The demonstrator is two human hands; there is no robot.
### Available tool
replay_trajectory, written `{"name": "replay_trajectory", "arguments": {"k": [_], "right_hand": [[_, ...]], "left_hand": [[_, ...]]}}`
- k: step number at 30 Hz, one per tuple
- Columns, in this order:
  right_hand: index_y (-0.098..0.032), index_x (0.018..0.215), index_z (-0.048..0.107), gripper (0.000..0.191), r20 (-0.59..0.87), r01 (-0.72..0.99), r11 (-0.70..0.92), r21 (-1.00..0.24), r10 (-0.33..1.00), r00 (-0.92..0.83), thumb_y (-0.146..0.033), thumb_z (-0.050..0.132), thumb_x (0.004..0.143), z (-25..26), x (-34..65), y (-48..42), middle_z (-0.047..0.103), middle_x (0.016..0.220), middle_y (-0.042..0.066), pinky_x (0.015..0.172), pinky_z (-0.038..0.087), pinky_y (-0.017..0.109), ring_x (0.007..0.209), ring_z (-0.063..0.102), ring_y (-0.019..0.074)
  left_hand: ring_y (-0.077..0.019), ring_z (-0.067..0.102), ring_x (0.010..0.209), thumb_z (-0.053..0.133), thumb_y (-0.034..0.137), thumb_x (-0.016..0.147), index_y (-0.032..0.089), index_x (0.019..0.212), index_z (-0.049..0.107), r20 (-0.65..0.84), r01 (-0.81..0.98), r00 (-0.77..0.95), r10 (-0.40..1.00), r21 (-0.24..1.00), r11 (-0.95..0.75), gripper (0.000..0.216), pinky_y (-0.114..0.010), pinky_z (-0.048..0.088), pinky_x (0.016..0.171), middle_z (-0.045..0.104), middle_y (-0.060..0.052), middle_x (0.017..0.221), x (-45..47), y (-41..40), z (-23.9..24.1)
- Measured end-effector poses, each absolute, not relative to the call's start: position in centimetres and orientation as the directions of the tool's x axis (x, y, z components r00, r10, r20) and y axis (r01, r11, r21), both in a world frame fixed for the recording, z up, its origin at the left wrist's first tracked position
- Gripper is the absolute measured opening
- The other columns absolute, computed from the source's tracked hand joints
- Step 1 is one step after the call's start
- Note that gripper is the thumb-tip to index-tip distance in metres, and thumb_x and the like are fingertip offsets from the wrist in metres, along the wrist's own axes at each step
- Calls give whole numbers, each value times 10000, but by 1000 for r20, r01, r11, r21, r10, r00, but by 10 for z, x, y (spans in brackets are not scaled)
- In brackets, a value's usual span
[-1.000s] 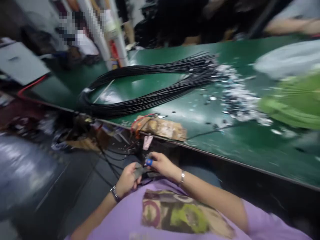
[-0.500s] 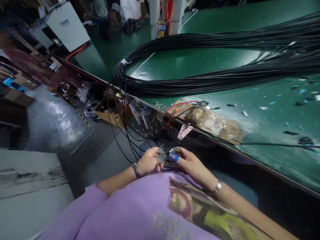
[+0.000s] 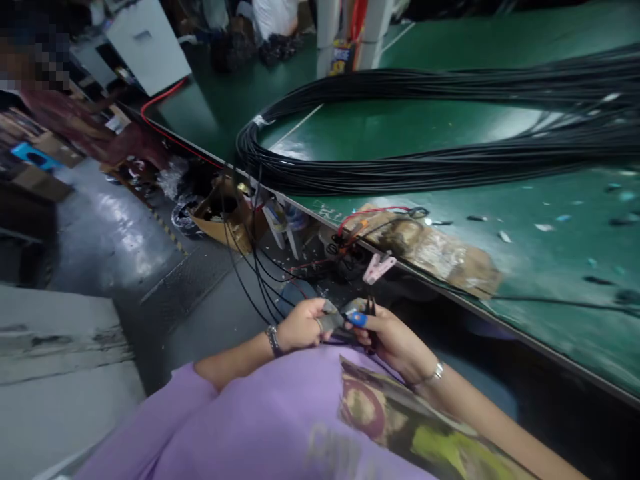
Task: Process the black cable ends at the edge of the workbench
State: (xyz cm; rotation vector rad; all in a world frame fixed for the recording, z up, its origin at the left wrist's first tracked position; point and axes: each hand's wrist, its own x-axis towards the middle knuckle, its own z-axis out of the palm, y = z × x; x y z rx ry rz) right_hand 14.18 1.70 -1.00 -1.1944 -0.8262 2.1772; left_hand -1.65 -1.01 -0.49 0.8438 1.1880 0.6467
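Note:
My left hand (image 3: 305,325), with grey tape on its fingers, is closed in a pinch on a thin black cable (image 3: 345,319) in front of my purple shirt. Close against it, my right hand (image 3: 393,337) pinches the same spot, a blue wrap on its thumb. A dark, slim, two-pronged tool (image 3: 371,307) sticks up from the right hand's fingers; its kind is unclear. Several black cable strands (image 3: 256,267) hang from the table edge toward my hands. The fingertips partly hide the cable's end.
A large coil of black cable (image 3: 400,175) lies on the green table (image 3: 550,227). At the table edge are a pink clip (image 3: 379,268), a taped cardboard piece (image 3: 450,257) and red wires. Below stands an open cardboard box (image 3: 220,230). Another person (image 3: 75,120) is at far left.
The dark two-pronged tool now shows upright in my right hand. Both hands stay together, their pinch slightly farther right in view. The camera has turned slightly left.

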Motion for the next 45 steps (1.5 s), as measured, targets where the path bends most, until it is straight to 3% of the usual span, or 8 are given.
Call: {"name": "replay_trajectory", "arguments": {"k": [5,12,17,23,32,37,41,45], "right_hand": [[-178,647,542,332,-473,23,-506,-862,788,-393,-485,667,649,-14,144,14,487,527,-46,434,283,216,452,332,67],[-213,884,609,335,-202,233,-89,-968,829,-521,-521,515,794,-5,159,14,618,727,27,671,442,311,659,526,173],[-206,837,657,325,-207,202,-115,-973,824,-528,-503,533,791,-1,156,12,642,732,29,683,457,304,702,553,188],[-191,676,621,324,-307,187,-247,-951,841,-446,-505,577,747,-8,151,11,591,637,7,589,421,270,608,497,152],[-184,626,577,353,-336,118,-317,-941,837,-433,-526,616,705,-5,146,10,464,551,-32,483,337,229,524,362,100],[-183,625,598,366,-328,87,-322,-943,851,-410,-542,625,686,-7,145,10,461,545,-36,469,327,225,510,342,92],[-190,627,638,344,-313,125,-287,-950,850,-424,-532,661,654,-4,147,11,542,563,-18,532,389,255,551,428,127],[-206,681,679,316,-258,156,-209,-965,852,-456,-520,659,660,0,149,13,618,632,2,609,436,295,617,502,174]], "left_hand": [[-24,239,260,713,479,583,170,698,486,-600,-226,356,716,689,689,400,-180,108,298,421,100,386,-19,-5,-1],[-44,395,318,686,497,606,170,674,468,-578,-138,160,800,790,598,399,-163,198,322,516,54,466,-18,-2,-5],[-96,519,525,638,371,701,175,723,556,-336,222,7,942,919,326,213,-206,413,519,576,14,572,-20,-3,-9],[-173,567,694,607,208,699,217,738,656,-65,672,16,998,739,37,63,-261,407,684,634,-52,697,-24,-6,-10],[-193,539,663,549,197,706,206,755,670,-25,799,121,992,596,-82,131,-277,369,654,622,-83,659,-22,-9,-16],[-160,514,637,568,195,708,197,718,626,-84,710,93,992,704,-7,59,-267,366,648,598,-52,655,-21,-5,-10],[-81,403,476,590,335,739,176,640,518,-309,292,142,940,921,259,201,-208,322,503,485,27,515,-19,-1,-3],[-28,180,299,624,371,695,189,614,415,-629,-146,287,723,717,682,289,-182,117,354,328,99,362,-21,5,3]]}}
